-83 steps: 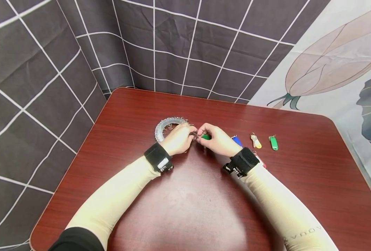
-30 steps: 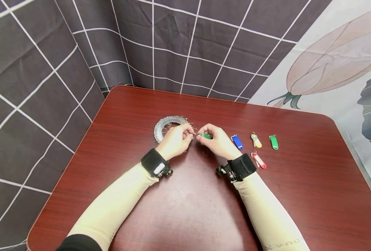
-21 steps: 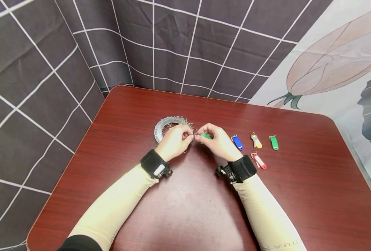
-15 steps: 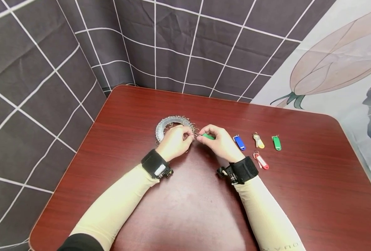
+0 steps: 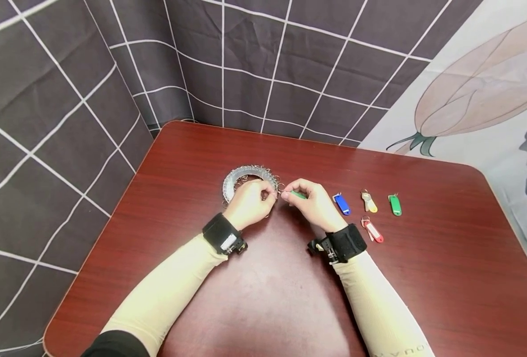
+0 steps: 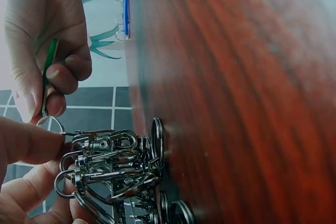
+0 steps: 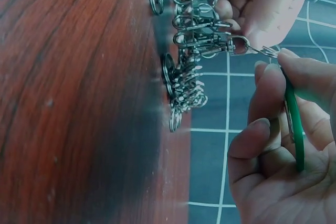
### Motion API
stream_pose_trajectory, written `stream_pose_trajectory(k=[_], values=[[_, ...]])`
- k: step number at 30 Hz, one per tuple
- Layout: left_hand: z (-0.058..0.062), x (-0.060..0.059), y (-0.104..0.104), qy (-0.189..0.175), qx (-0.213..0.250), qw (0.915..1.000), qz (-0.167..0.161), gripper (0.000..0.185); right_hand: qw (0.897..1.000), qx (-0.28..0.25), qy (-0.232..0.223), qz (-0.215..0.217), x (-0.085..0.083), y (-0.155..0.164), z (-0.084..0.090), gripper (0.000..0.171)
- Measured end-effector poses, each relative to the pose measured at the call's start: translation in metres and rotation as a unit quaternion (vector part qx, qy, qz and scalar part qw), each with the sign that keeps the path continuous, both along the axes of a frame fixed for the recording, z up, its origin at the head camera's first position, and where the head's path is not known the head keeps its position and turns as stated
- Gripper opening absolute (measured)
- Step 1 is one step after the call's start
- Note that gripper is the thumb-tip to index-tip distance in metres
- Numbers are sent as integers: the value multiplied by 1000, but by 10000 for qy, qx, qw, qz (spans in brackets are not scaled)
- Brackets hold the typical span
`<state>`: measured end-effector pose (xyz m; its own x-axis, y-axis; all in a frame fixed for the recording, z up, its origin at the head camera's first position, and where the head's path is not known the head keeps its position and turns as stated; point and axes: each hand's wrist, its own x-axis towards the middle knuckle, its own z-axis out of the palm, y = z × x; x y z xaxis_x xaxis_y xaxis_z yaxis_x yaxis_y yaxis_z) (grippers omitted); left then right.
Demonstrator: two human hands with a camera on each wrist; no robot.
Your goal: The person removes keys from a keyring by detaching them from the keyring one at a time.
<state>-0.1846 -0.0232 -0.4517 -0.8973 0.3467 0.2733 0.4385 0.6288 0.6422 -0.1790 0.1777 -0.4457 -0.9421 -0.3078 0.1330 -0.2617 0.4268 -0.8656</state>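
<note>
**Hands meet over the clasp bundle**

The right hand (image 5: pixel 318 204) pinches a green tag (image 7: pixel 294 129) between thumb and fingers, its small ring (image 6: pixel 50 124) at the left hand's fingertips. The left hand (image 5: pixel 249 204) curls round one clasp of the metal bundle (image 5: pixel 245 176) on the table (image 5: pixel 263 297); whether ring and clasp are joined is unclear. Blue tag (image 5: pixel 341 204), yellow tag (image 5: pixel 369 202), another green tag (image 5: pixel 394 205) and red tag (image 5: pixel 373 231) lie to the right.

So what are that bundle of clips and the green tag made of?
The bundle of clips looks like polished metal, probably steel or nickel-plated: silvery, with bright glints on the curved hooks. The green tag in the right hand looks like smooth plastic, uniformly coloured, thin and slightly glossy. Its small ring, pinched by the left hand, seems to be metal wire.
</note>
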Motion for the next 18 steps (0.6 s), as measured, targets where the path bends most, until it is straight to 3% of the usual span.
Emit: stream_pose_trajectory(k=[2,9,14,18], values=[[0,0,0,-6,-2,10000,-10,8,10000,-65,-26,-27,1,0,0,10],[0,-1,1,-75,198,9998,-38,5,9997,-187,-153,-1,16,-12,34,8],[0,-2,2,-315,101,9981,-519,25,9993,-272,-231,84,17,-14,34,10],[-1,-3,2,-281,-49,9962,-817,23,9994,-238,-214,131,20,-15,36,10]])
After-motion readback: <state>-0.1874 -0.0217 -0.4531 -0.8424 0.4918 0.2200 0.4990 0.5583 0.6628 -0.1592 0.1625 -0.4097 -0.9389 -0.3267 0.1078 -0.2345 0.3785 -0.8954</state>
